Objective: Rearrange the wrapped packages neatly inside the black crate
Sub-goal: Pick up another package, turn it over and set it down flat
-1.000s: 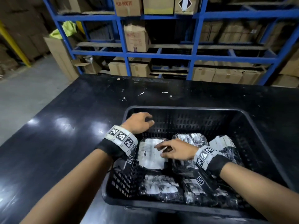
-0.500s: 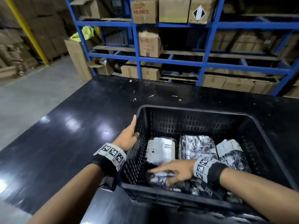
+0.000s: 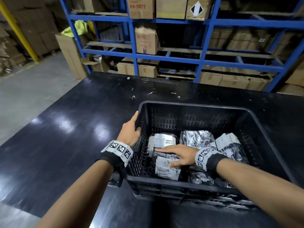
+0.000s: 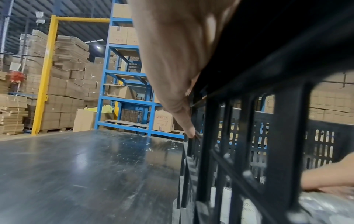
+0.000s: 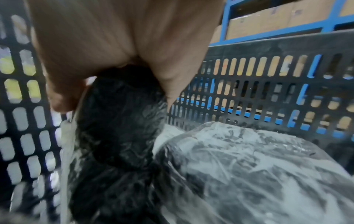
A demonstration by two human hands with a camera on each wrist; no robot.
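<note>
The right hand (image 3: 181,156) grips a wrapped package (image 3: 166,165) at the near left of the black crate (image 3: 189,106), fingers straight along its far edge, thumb pressed on its white label; half a second ago the hand lay lower, against the near wall, and the package has come up into fuller view. The left hand (image 3: 130,130) clasps the crate's left rim, thumb hooked inside, fingers along the outside, as before. Three more packages (image 3: 196,139) lie in a row behind, the rightmost tilted; others sit near the front wall. The crate's far half shows bare floor. It stands on a black table (image 3: 65,129), with blue shelving (image 3: 166,56) beyond.
</note>
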